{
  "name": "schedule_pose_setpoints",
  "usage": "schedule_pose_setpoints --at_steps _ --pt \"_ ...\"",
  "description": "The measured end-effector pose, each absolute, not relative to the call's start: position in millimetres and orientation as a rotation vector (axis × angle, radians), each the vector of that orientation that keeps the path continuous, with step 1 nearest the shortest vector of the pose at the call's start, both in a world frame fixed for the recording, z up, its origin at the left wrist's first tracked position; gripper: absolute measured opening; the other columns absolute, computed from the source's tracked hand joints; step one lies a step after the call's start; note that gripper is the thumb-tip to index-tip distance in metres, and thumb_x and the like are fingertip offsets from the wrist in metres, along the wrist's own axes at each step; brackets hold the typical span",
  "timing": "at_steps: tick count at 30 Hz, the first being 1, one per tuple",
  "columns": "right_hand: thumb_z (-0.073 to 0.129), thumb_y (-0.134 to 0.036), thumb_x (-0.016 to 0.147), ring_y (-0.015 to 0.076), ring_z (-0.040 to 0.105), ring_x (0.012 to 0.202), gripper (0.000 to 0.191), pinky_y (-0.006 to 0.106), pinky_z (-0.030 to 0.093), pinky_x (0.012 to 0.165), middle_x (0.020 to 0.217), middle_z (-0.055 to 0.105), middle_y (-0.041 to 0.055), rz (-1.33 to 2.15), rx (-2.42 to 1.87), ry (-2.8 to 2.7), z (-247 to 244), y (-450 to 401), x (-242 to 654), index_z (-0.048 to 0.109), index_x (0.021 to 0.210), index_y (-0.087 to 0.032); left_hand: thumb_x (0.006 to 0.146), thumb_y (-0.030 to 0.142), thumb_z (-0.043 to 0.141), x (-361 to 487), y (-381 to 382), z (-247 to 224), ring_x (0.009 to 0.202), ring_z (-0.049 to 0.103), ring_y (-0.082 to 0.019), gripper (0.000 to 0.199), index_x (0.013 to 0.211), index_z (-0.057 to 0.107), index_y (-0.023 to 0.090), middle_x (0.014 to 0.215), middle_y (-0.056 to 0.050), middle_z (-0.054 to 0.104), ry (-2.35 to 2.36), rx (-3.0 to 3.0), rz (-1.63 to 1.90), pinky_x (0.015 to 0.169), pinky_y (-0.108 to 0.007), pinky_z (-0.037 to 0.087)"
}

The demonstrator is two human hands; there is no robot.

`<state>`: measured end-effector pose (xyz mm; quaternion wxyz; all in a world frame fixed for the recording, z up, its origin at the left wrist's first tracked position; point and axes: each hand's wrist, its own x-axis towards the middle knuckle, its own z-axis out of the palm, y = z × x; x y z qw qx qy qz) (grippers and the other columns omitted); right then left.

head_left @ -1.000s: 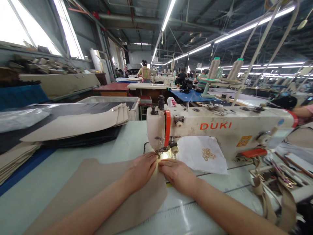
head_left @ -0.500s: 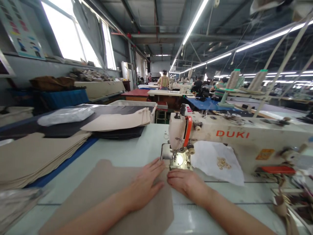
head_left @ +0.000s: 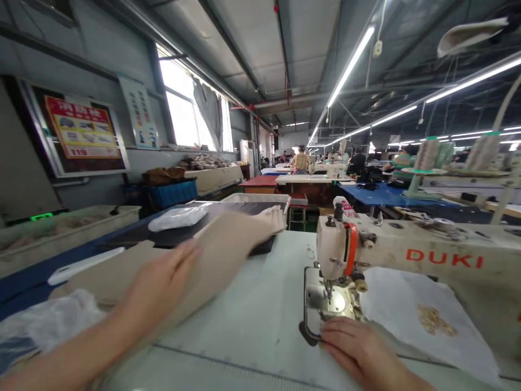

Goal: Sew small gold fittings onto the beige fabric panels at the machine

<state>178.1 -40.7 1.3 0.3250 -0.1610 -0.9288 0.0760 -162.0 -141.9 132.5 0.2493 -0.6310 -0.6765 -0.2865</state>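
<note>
My left hand (head_left: 163, 279) grips a beige fabric panel (head_left: 220, 260), raised at a slant over the left of the table and smeared by motion. The fingers are closed on its edge, with the thumb side uppermost. My right hand (head_left: 358, 347) is at the front of the needle plate (head_left: 337, 300) of a white sewing machine (head_left: 443, 260). Its fingers are curled and pressed together, their tips beside a small dark brown rounded piece (head_left: 310, 333). Whatever lies under those fingers is hidden.
Right of the needle, a white cloth (head_left: 399, 296) bears a heap of small gold-coloured pieces (head_left: 435, 320). Beige panels (head_left: 109, 271), a clear plastic bag (head_left: 52, 320) and a plastic-wrapped bundle (head_left: 179, 217) lie left. Thread cones (head_left: 427, 155) stand behind the machine; people work farther back.
My left hand has drawn the beige panel off the machine bed, lifting it leftward. My right hand stays near the needle plate. The view has turned left and upward.
</note>
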Motion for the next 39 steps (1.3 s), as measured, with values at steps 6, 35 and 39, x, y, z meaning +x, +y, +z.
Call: schedule_pose_setpoints --at_steps 6,35,39 --pt "0.047 -0.023 0.089 0.0158 0.066 0.087 0.020 0.022 0.053 0.080 0.091 0.071 0.0041 0.211 -0.438 -2.419 2 -37 178 0.065 0.098 -0.024 0.094 0.019 0.028 -154 -41 228 0.122 0.044 -0.019 0.040 0.132 0.042 0.018 0.136 -0.002 0.047 -1.760 -1.638 -0.663 0.104 -0.034 0.033" --pt "0.045 -0.026 0.090 0.0160 0.066 0.083 0.021 0.021 0.054 0.076 0.089 0.069 0.0048 0.357 -0.520 -2.447 2 -33 188 0.066 0.090 -0.024 0.083 0.040 0.045 -210 -70 115 0.131 0.027 -0.039 0.063 0.131 0.036 0.001 0.141 -0.029 0.031 -2.595 -1.372 -0.107 0.100 -0.053 0.030" --pt "0.043 -0.031 0.092 0.0171 0.064 0.088 0.025 0.025 0.051 0.082 0.092 0.069 0.0057 0.454 -0.627 -2.467 5 -38 189 0.066 0.089 -0.022 0.076 0.037 0.058 -245 -95 114 0.111 0.052 -0.041 0.048 0.108 0.059 0.001 0.116 -0.030 0.057 -2.815 -1.255 -0.016 0.087 -0.050 0.043"
